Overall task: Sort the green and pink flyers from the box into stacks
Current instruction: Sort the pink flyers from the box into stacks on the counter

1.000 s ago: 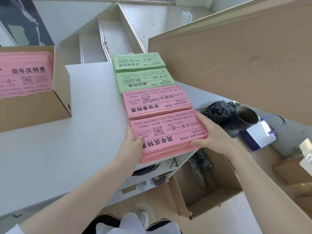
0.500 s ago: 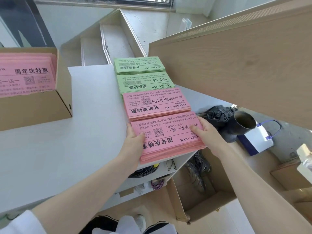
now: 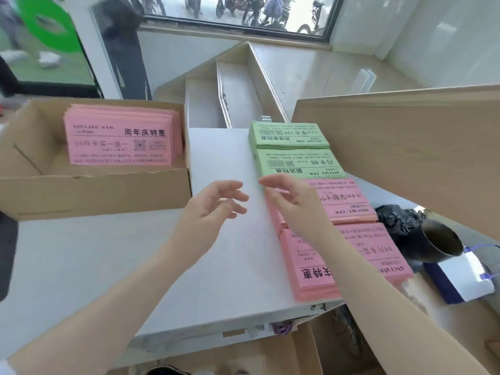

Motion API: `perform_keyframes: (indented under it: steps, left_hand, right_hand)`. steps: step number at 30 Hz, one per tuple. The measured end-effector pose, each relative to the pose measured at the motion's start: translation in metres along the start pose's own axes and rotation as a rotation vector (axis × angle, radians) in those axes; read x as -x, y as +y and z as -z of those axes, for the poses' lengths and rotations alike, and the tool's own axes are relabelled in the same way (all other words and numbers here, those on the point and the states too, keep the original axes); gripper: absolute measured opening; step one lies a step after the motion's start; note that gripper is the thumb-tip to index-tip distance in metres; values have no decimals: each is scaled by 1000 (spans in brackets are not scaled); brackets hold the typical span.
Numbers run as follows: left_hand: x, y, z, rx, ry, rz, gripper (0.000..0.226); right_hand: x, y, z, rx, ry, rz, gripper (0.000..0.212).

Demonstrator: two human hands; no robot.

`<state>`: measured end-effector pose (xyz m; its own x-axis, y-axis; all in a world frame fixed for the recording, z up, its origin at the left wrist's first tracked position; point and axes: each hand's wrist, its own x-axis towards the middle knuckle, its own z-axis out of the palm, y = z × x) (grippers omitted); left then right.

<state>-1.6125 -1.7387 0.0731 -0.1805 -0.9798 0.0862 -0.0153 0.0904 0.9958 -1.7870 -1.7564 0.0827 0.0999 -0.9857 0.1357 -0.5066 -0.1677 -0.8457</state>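
A cardboard box [image 3: 94,193] stands at the left of the white table [image 3: 108,261] with a pile of pink flyers [image 3: 119,139] inside. Along the table's right side lie two green flyer stacks [image 3: 288,135] [image 3: 300,163], then two pink stacks [image 3: 343,201] [image 3: 359,255], the nearest at the table's front edge. My left hand [image 3: 213,204] hovers over the bare table with fingers spread, holding nothing. My right hand [image 3: 289,201] hovers beside it, over the left edge of the farther pink stack, fingers relaxed and empty.
A tall wooden panel [image 3: 405,147] rises right of the stacks. Past the table's right edge sit a black bag [image 3: 397,217], a dark cup [image 3: 441,239] and a white-and-blue bag [image 3: 465,277]. An open carton [image 3: 305,347] stands on the floor below.
Both hands have let go of the nearest pink stack and risen toward the middle of the table. The view has tilted up and left, showing more of the box.
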Motion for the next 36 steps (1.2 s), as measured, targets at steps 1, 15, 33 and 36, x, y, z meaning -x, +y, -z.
perform_keyframes:
  steps: [1, 15, 33, 36]
  left_hand:
    - [-4, 3, 21, -33, 6, -34, 28]
    - [-174, -8, 286, -1499, -321, -182, 69]
    - [-201, -59, 302, -1848, -423, -461, 67]
    - [-201, -58, 302, -1829, -413, -433, 70]
  right_hand:
    - [-13, -12, -17, -55, -19, -9, 16]
    - [-185, -90, -209, -121, -100, -497, 31]
    - [-226, -66, -229, -238, 242, -601, 40]
    - [-217, -70, -235, -274, 58, -608, 28]
